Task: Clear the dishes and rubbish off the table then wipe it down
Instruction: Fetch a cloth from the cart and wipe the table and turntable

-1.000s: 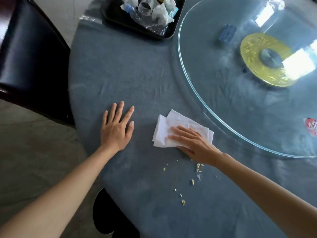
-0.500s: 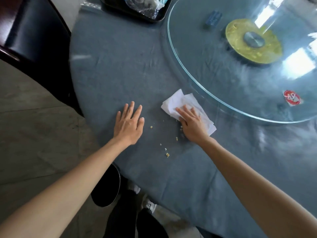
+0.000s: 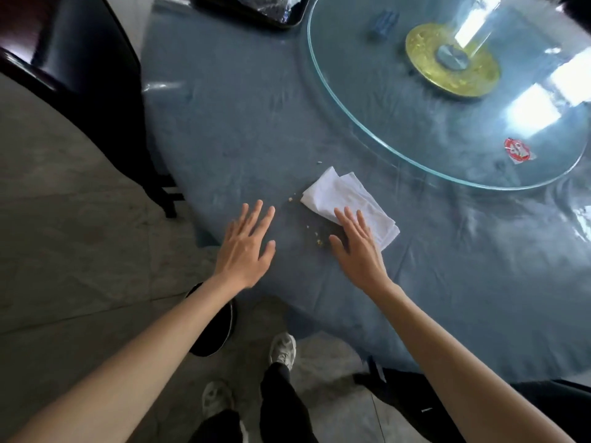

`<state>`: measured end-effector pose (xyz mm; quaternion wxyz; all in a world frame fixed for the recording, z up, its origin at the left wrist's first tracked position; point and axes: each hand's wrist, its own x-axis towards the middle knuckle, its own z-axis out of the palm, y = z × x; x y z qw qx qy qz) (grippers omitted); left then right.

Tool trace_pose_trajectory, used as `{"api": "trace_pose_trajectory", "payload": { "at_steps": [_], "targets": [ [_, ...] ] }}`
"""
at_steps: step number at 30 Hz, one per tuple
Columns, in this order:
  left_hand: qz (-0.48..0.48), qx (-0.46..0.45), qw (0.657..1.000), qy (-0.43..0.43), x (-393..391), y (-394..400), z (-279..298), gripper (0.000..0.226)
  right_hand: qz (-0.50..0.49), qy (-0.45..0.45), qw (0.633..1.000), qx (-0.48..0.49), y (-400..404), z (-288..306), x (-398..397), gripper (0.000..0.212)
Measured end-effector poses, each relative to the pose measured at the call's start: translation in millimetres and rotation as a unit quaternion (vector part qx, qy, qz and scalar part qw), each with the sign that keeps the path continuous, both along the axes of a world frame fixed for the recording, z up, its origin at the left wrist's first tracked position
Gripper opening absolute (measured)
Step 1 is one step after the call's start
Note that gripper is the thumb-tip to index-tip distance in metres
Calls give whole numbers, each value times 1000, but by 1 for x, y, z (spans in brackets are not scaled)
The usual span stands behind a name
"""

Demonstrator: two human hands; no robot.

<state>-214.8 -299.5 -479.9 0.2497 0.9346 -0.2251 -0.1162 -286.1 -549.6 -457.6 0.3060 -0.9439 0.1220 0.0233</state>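
Table (image 3: 415,282) near edge: wiping under way, crumbs (image 3: 318,242) left. Right hand (image 3: 359,251) flat, fingers straight, pressing white cloth (image 3: 339,195). Left hand (image 3: 246,247) flat, holding nothing.

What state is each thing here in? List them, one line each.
left hand: flat on the tablecloth, fingers straight, holding nothing.
right hand: fingers straight, pressing on the napkin.
napkin: folded, lying flat on the cloth.
crumbs: scattered between the hands, not yet wiped away.
tablecloth: spread, wrinkled.
glass turntable: bare but for a red-and-white wrapper.
black tray: at the far edge, holding rubbish.
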Motion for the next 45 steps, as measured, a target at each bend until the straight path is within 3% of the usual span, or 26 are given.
{"api": "trace_pose_trajectory", "payload": {
  "at_steps": [2, 5, 11, 18, 21, 24, 27, 32, 34, 38, 45],
  "targets": [
    [31, -19, 999, -8, -16, 32, -2, 68, 9, -37, 999, 1, 40, 8, -17, 54],
    [64, -8, 998, 15, -43, 79, -13, 70, 101, -50, 994, 0, 107, 4, -40, 54],
    [132, 31, 989, 59, -100, 159, -63, 69, 224, -3, 974, -32, 207, -44, -58, 55],
    [256, 71, 952, 154, -153, 220, -155, 73, 283, 98, 954, 28, 247, -143, -51, 54],
    [282, 82, 941, 171, -174, 236, -201, 75, 257, 162, 952, 36, 251, -205, -49, 56],
    [320, 64, 928, 179, -188, 247, -251, 70, 163, 266, 948, 60, 254, -274, -49, 59],
    [332, 74, 912, 231, -193, 257, -313, 72, 111, 340, 931, 76, 262, -350, -48, 52],
    [381, -29, 869, 314, -174, 251, -420, 69, 17, 390, 909, 146, 274, -465, -37, 49],
    [392, -88, 861, 313, -159, 245, -456, 56, -30, 393, 899, 192, 274, -501, -34, 42],
    [465, -109, 835, 275, -137, 232, -495, 23, -54, 387, 885, 253, 271, -532, -33, 47],
    [486, -144, 825, 251, -143, 225, -459, 24, -49, 372, 887, 270, 265, -497, -36, 58]
  ]
}}
